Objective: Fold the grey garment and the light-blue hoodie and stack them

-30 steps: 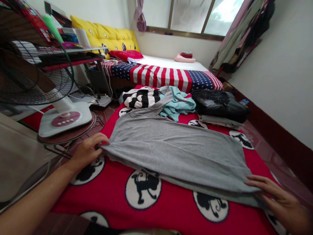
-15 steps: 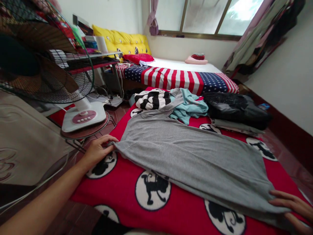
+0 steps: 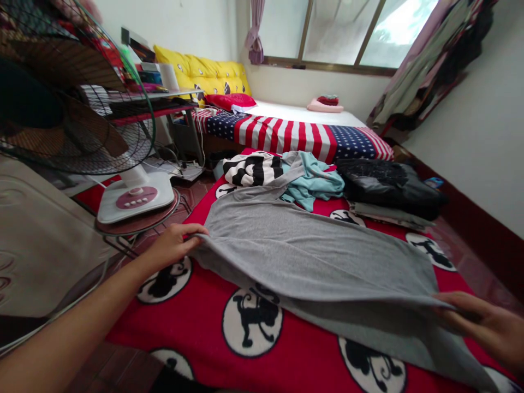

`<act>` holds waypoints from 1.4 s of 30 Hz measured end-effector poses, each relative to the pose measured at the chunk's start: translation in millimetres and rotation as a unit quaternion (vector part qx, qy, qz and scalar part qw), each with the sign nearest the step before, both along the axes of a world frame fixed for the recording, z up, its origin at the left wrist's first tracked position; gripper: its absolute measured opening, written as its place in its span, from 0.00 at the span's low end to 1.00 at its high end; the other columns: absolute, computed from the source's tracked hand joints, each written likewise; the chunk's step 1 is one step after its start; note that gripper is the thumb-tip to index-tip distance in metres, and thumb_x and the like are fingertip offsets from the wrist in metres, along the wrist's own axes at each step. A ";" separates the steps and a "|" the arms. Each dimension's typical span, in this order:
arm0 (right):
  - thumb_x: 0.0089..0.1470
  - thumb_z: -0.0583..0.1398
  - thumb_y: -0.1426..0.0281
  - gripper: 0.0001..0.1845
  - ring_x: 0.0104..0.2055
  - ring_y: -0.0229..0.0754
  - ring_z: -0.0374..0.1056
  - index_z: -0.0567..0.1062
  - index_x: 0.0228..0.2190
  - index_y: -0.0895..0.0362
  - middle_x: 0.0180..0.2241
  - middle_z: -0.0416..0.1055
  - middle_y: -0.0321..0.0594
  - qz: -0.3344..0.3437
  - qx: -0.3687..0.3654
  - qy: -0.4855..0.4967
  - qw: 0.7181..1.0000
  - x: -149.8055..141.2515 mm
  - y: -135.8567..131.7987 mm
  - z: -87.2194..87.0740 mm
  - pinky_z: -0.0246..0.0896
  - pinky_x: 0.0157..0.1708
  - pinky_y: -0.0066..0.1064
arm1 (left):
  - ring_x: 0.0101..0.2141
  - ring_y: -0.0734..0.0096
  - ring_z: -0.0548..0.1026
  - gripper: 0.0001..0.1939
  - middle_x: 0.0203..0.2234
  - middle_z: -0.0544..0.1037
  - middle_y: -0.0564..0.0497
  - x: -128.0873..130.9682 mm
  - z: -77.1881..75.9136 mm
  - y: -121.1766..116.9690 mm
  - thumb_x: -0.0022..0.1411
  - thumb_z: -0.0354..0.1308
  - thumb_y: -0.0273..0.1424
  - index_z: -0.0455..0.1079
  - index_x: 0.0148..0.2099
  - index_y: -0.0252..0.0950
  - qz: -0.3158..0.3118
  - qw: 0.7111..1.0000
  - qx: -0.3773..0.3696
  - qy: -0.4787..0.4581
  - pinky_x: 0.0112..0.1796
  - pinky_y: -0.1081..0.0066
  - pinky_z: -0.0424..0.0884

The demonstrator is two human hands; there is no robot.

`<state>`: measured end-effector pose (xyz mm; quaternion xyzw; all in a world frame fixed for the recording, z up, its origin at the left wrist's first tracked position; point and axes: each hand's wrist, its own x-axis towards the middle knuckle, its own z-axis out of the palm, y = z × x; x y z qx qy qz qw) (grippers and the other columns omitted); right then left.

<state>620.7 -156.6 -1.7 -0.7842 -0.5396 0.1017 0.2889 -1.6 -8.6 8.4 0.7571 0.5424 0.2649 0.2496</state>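
Observation:
A long grey garment (image 3: 311, 256) lies spread across a red blanket (image 3: 286, 349) printed with black-and-white round figures. My left hand (image 3: 172, 248) pinches the garment's left edge and holds it a little off the blanket. At the lower right, my right hand (image 3: 481, 322) grips the garment's other end, also raised so the near edge hangs in a fold.
A black-and-white striped top (image 3: 251, 168), a teal garment (image 3: 313, 183) and a dark folded pile (image 3: 388, 183) lie at the blanket's far end. A standing fan (image 3: 135, 194) is at the left. Behind is a bed with a stars-and-stripes cover (image 3: 295, 134).
Both hands have lifted the grey garment's near edge off the blanket; the right hand went from resting flat on the cloth to gripping it. The view shifted slightly.

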 end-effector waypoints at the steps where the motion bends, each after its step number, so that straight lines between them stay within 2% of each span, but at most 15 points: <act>1: 0.20 0.69 0.52 0.20 0.23 0.53 0.71 0.81 0.21 0.49 0.24 0.76 0.49 -0.019 -0.061 0.036 0.997 0.3 14.9 14.0 0.64 0.25 0.45 | 0.36 0.60 0.76 0.14 0.32 0.81 0.50 3.5 5.4 10.8 0.52 0.55 0.39 0.77 0.36 0.39 0.024 1.000 -0.001 0.000 0.40 0.69 0.70; 2: 0.21 0.69 0.53 0.22 0.21 0.52 0.69 0.81 0.22 0.52 0.23 0.75 0.49 -0.067 -0.076 0.064 0.993 -2.2 31.3 27.2 0.62 0.23 0.45 | 0.36 0.60 0.76 0.15 0.32 0.81 0.51 8.1 10.4 23.1 0.53 0.54 0.40 0.77 0.36 0.38 0.046 0.999 0.010 0.000 0.39 0.69 0.70; 4: 0.33 0.67 0.54 0.26 0.28 0.49 0.72 0.80 0.35 0.56 0.34 0.77 0.51 -0.125 0.031 0.149 0.980 -17.3 65.0 46.6 0.64 0.28 0.41 | 0.36 0.61 0.76 0.17 0.32 0.81 0.50 20.0 17.0 48.9 0.54 0.53 0.42 0.77 0.38 0.38 0.082 0.995 0.048 -0.001 0.38 0.70 0.70; 6: 0.44 0.63 0.59 0.28 0.37 0.47 0.73 0.75 0.46 0.61 0.45 0.73 0.56 -0.168 0.170 0.195 0.951 -44.9 91.7 51.7 0.65 0.33 0.37 | 0.36 0.62 0.76 0.18 0.34 0.81 0.49 32.5 16.9 70.0 0.55 0.53 0.42 0.77 0.41 0.37 0.116 0.990 0.074 0.005 0.38 0.70 0.69; 7: 0.45 0.63 0.63 0.30 0.42 0.48 0.72 0.71 0.50 0.62 0.49 0.71 0.58 -0.166 0.199 0.191 0.947 -61.8 99.7 48.2 0.65 0.35 0.36 | 0.36 0.62 0.76 0.19 0.36 0.81 0.48 37.5 14.1 76.9 0.55 0.54 0.41 0.76 0.45 0.37 0.131 0.988 0.079 0.010 0.38 0.70 0.69; 10: 0.48 0.62 0.65 0.30 0.49 0.50 0.69 0.68 0.52 0.61 0.49 0.70 0.55 -0.061 0.201 0.119 0.970 -114.3 98.8 18.1 0.65 0.44 0.37 | 0.35 0.63 0.77 0.27 0.37 0.80 0.45 42.7 -3.3 80.4 0.53 0.57 0.42 0.70 0.53 0.34 0.171 0.983 0.060 0.024 0.38 0.69 0.69; 14: 0.53 0.58 0.63 0.14 0.47 0.49 0.69 0.74 0.41 0.54 0.43 0.74 0.45 0.165 0.094 0.049 0.981 -170.2 67.3 -29.7 0.63 0.49 0.43 | 0.32 0.60 0.77 0.36 0.30 0.79 0.45 28.3 -31.2 59.3 0.50 0.58 0.50 0.68 0.54 0.29 0.208 0.978 0.006 0.028 0.34 0.69 0.70; 18: 0.53 0.61 0.64 0.15 0.47 0.50 0.67 0.74 0.43 0.53 0.43 0.72 0.44 0.235 0.076 -0.018 0.969 -202.4 56.4 -42.2 0.61 0.49 0.43 | 0.31 0.62 0.76 0.35 0.27 0.79 0.48 10.5 -43.0 38.6 0.47 0.58 0.56 0.73 0.46 0.32 0.220 0.974 -0.045 0.011 0.30 0.71 0.67; 23: 0.52 0.63 0.65 0.08 0.38 0.47 0.67 0.74 0.35 0.53 0.33 0.71 0.40 0.261 0.025 -0.067 0.963 -223.9 70.3 -33.9 0.60 0.39 0.38 | 0.24 0.68 0.70 0.25 0.16 0.70 0.56 14.7 -39.8 22.5 0.47 0.58 0.55 0.70 0.24 0.36 0.154 0.984 -0.089 0.014 0.24 0.74 0.59; 29: 0.54 0.59 0.69 0.05 0.36 0.45 0.65 0.68 0.27 0.54 0.32 0.69 0.40 0.276 0.034 -0.043 0.960 -244.3 71.7 -34.9 0.58 0.37 0.34 | 0.24 0.69 0.68 0.21 0.19 0.68 0.56 40.8 -41.2 10.8 0.47 0.60 0.51 0.67 0.25 0.36 0.150 0.987 -0.015 0.050 0.25 0.74 0.58; 31: 0.54 0.58 0.69 0.04 0.34 0.44 0.65 0.67 0.28 0.54 0.31 0.69 0.39 0.269 0.037 -0.003 0.962 -246.7 70.5 -35.2 0.58 0.36 0.34 | 0.27 0.66 0.71 0.19 0.22 0.72 0.54 44.4 -42.0 8.9 0.46 0.61 0.47 0.69 0.29 0.35 0.155 0.988 -0.022 -0.012 0.28 0.72 0.63; 33: 0.55 0.57 0.68 0.04 0.32 0.42 0.65 0.66 0.29 0.53 0.28 0.69 0.36 0.257 0.032 0.053 0.964 -246.0 69.8 -33.7 0.58 0.35 0.32 | 0.32 0.63 0.74 0.20 0.28 0.77 0.51 43.7 -40.6 6.7 0.44 0.62 0.44 0.71 0.36 0.34 0.151 0.977 -0.060 -0.136 0.32 0.69 0.68; 36: 0.55 0.56 0.67 0.06 0.29 0.40 0.65 0.66 0.27 0.53 0.25 0.67 0.33 0.240 0.033 0.129 0.962 -241.5 69.4 -27.4 0.58 0.31 0.30 | 0.37 0.61 0.77 0.24 0.34 0.80 0.49 36.7 -33.6 0.8 0.44 0.62 0.42 0.71 0.43 0.35 0.135 0.931 -0.123 -0.316 0.39 0.65 0.73; 39: 0.54 0.57 0.65 0.07 0.29 0.40 0.65 0.67 0.26 0.54 0.25 0.67 0.34 0.229 0.042 0.178 0.956 -235.9 67.6 -21.0 0.58 0.30 0.29 | 0.36 0.60 0.78 0.23 0.35 0.81 0.48 27.3 -26.2 -7.0 0.44 0.60 0.43 0.72 0.42 0.36 0.142 0.905 -0.155 -0.369 0.38 0.65 0.74; 42: 0.54 0.58 0.63 0.07 0.30 0.40 0.66 0.70 0.30 0.54 0.26 0.69 0.34 0.226 0.024 0.158 0.961 -230.7 64.2 -20.6 0.58 0.31 0.30 | 0.36 0.59 0.78 0.24 0.34 0.81 0.47 18.7 -25.9 -12.9 0.46 0.60 0.46 0.72 0.41 0.36 0.142 0.910 -0.168 -0.352 0.37 0.65 0.75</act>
